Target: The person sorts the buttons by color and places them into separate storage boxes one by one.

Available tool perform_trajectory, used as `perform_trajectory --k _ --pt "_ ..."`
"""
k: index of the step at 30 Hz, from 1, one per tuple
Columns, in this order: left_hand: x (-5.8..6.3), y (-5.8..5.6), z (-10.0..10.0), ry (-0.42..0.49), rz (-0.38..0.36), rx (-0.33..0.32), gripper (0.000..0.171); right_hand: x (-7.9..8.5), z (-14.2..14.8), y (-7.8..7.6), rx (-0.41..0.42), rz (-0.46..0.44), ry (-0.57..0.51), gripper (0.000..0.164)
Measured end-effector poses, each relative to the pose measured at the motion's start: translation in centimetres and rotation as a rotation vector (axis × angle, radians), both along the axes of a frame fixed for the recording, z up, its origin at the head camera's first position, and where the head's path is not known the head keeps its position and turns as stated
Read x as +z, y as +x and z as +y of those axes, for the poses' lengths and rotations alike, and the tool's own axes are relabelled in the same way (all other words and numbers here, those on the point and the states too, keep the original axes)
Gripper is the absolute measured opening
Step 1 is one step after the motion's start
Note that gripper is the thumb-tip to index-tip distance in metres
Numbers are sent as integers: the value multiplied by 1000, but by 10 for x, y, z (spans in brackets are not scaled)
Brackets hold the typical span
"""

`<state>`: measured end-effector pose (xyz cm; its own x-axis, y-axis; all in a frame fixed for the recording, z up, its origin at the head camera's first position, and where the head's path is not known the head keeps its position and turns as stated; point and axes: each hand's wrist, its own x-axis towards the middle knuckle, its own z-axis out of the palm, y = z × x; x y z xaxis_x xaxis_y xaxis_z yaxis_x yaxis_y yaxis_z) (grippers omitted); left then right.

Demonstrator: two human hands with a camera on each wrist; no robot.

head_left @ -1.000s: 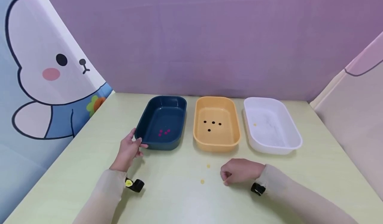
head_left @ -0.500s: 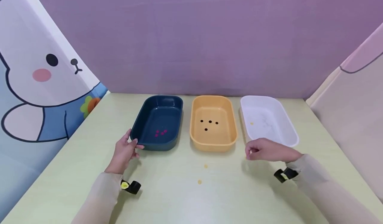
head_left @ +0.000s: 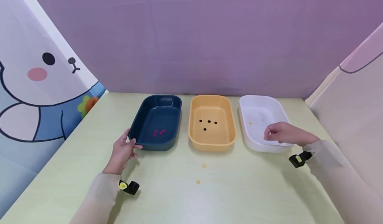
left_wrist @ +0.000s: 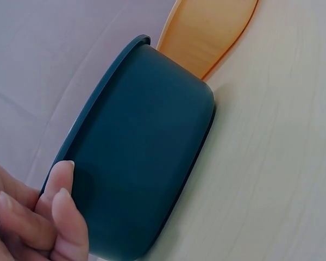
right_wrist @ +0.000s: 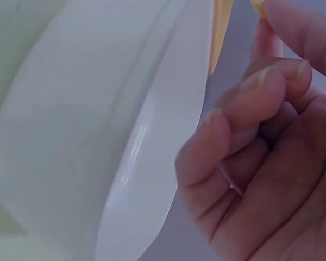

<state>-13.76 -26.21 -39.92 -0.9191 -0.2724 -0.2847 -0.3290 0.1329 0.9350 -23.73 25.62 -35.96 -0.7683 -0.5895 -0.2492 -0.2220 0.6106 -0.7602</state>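
Note:
My left hand (head_left: 120,152) holds the near-left corner of a dark blue tray (head_left: 163,115), thumb over the rim and fingers along the outer wall. Inside that tray lie several small pink pieces (head_left: 160,133). Over the near part of a white tray (head_left: 260,106) is my right hand (head_left: 284,133), and its thumb and index finger pinch a small yellow piece (right_wrist: 258,7). The other fingers of this hand are curled. One yellow piece (head_left: 250,123) lies in the white tray. Two more yellow pieces (head_left: 198,182) lie on the table in front of the trays.
Between the blue and white trays stands an orange-yellow tray (head_left: 211,109) with several small black pieces (head_left: 209,121) in it. A purple cloth backdrop (head_left: 203,44) rises behind the pale table (head_left: 227,197). Printed cloth (head_left: 18,84) hangs on the left.
The right hand has moved from the table in front, rightward and away, to over the white tray with the yellow piece. The left hand keeps its hold on the blue tray.

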Motion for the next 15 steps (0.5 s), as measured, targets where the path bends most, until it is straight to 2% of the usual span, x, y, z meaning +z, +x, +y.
perform_trajectory --k 8,15 --pt "2 1 2 -14 -6 6 63 -1 7 -35 -82 -25 63 13" --pt "2 0 3 16 -7 11 63 -8 7 -64 -142 -26 80 24"
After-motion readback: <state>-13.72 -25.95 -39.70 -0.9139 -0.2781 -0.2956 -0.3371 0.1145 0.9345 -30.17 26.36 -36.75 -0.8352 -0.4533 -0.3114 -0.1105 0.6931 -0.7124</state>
